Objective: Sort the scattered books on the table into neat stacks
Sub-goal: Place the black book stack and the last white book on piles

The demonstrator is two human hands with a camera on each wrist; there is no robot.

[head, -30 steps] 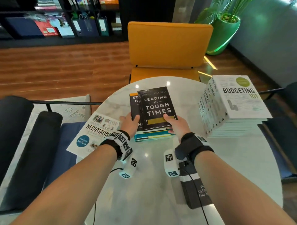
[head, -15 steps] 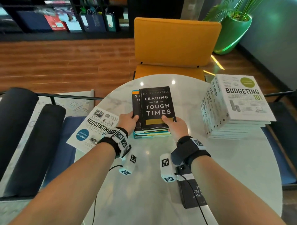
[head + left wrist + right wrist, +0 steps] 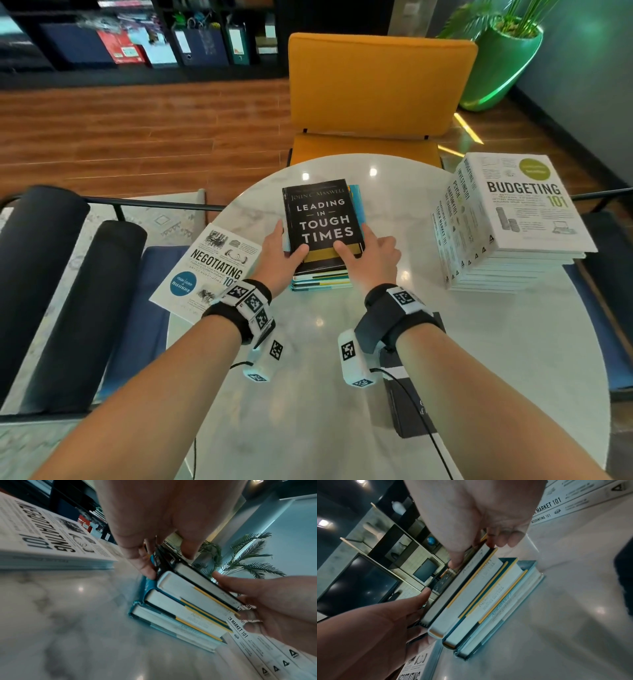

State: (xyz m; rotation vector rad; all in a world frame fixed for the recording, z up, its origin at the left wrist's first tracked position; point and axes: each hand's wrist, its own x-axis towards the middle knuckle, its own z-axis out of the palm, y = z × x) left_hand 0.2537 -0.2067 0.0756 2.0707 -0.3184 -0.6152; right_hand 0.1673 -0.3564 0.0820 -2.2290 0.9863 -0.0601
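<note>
I have the left hand [image 3: 279,255] and right hand [image 3: 371,255] gripping the black hardback [image 3: 322,219] by its side edges atop the centre stack [image 3: 320,279] mid-counter [image 3: 308,394]. Stiff, probably slick-jacketed; squeezing the edges should square it.

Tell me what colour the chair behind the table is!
Yellow-orange chair; the head view shows it best.

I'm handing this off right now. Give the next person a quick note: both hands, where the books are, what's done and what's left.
Left hand and right hand grip the sides of Leading in Tough Times, thumbs on its cover, atop the centre stack.
Done: the 101 stack, Budgeting 101 on top, stands at right.
Left: Negotiating 101 overhangs the table's left edge; a black book lies near the right forearm.
</note>
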